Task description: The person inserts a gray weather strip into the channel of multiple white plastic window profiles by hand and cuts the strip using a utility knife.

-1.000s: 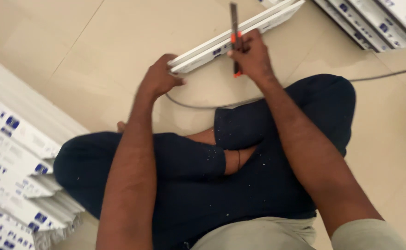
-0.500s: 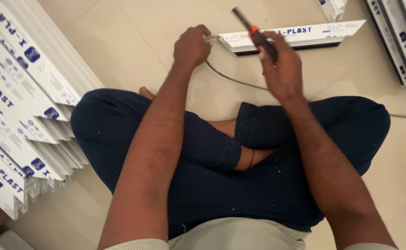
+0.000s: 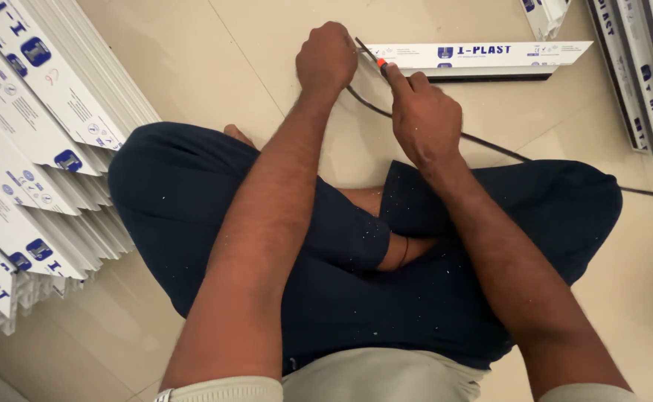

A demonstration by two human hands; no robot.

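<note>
1. Head view: our right hand (image 3: 424, 123) is clenched round a slim tool (image 3: 371, 56) with an orange collar, its dark tip slanting up-left toward our left hand (image 3: 328, 59).
2. Our left hand is closed in a fist at the near end of the white plastic profile (image 3: 482, 56); what it grips is hidden.
3. We judge the step as working that profile end; next calls for steadying it.
4. Just beside our fingers, the profile lies flat on the tiled floor (image 3: 192, 67), a black cable (image 3: 490, 145) trailing beneath.
</note>
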